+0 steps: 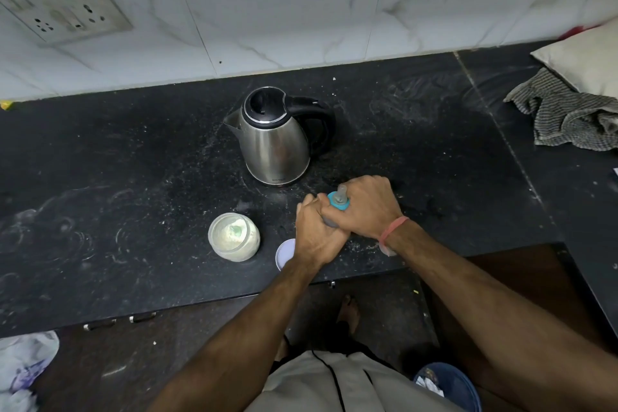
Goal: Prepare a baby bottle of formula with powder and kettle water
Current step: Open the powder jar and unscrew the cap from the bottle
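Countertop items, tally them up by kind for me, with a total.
Kettle: 1
Baby bottle: 1
Open powder jar: 1
Jar lid: 1
Cloth: 1
Pillow: 1
Total: 6

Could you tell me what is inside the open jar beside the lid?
The jar holds pale powder with a small green thing, perhaps a scoop, half buried in it. How deep the powder goes is hidden.

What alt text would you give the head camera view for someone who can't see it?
Both hands grip a baby bottle on a dark counter, left hand around the body, right hand at the blue nipple collar. A steel kettle stands behind; an open powder jar and its lid sit left.
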